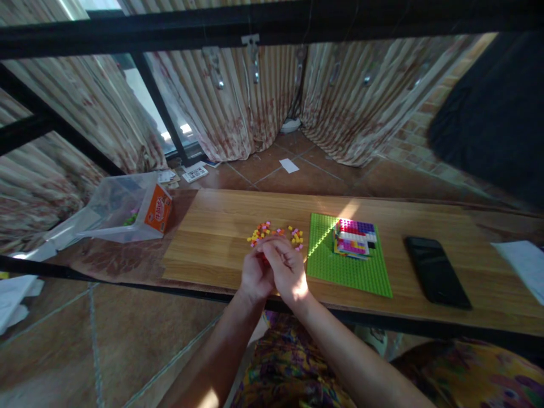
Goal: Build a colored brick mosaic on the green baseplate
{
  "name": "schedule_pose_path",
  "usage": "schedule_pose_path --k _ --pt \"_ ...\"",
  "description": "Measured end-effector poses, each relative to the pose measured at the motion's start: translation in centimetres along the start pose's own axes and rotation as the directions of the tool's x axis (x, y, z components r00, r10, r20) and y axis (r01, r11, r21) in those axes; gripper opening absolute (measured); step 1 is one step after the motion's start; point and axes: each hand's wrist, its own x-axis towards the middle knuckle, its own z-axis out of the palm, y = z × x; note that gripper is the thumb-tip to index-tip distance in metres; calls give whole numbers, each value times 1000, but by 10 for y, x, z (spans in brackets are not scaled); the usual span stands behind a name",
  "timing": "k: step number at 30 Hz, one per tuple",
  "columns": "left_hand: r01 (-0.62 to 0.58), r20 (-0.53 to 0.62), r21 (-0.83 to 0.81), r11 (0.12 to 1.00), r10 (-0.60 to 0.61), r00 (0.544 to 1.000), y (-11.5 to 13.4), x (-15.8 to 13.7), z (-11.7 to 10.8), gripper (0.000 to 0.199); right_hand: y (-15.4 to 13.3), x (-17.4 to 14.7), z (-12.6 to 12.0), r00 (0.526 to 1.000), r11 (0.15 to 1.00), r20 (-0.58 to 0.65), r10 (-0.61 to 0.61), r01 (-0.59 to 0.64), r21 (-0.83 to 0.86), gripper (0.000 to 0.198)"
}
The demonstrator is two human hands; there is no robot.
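Note:
My left hand (254,276) and my right hand (287,266) are pressed together above the near edge of the wooden board, fingers curled inward. A speck of red shows between them, but what they hold is hidden. Just beyond my fingers lie small loose toy bricks (260,231), yellow, orange and pink, some partly covered by my hands. To the right of my hands is a green studded baseplate (319,265). On it stands a low block of joined bricks (353,238) in red, white, pink, purple and other colours.
A black phone (436,272) lies on the wooden board (212,218) at the right, with white paper (521,263) beyond it. A clear plastic bin (123,195) with an orange label stands at the left. Dark metal rails (170,37) cross overhead before the curtains (238,107).

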Motion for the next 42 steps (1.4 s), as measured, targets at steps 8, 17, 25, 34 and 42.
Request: schedule_pose_path --k 8,17,25,34,42 --pt "-59 -161 151 987 83 983 24 -2 -21 24 32 51 -93 990 693 -37 -135 68 -718 18" --pt "-8 -124 223 975 36 992 32 -11 -33 18 58 65 -100 987 346 163 15 148 -926 20" --pt "24 -124 283 959 12 992 22 -6 -32 23 47 70 -103 967 350 254 7 236 -906 19" --pt "58 -42 238 969 -49 998 20 0 -29 29 23 56 -66 947 617 321 34 233 -752 21" --pt "35 -76 256 966 -16 997 26 -5 -38 15 46 64 -56 961 304 242 132 193 -933 16"
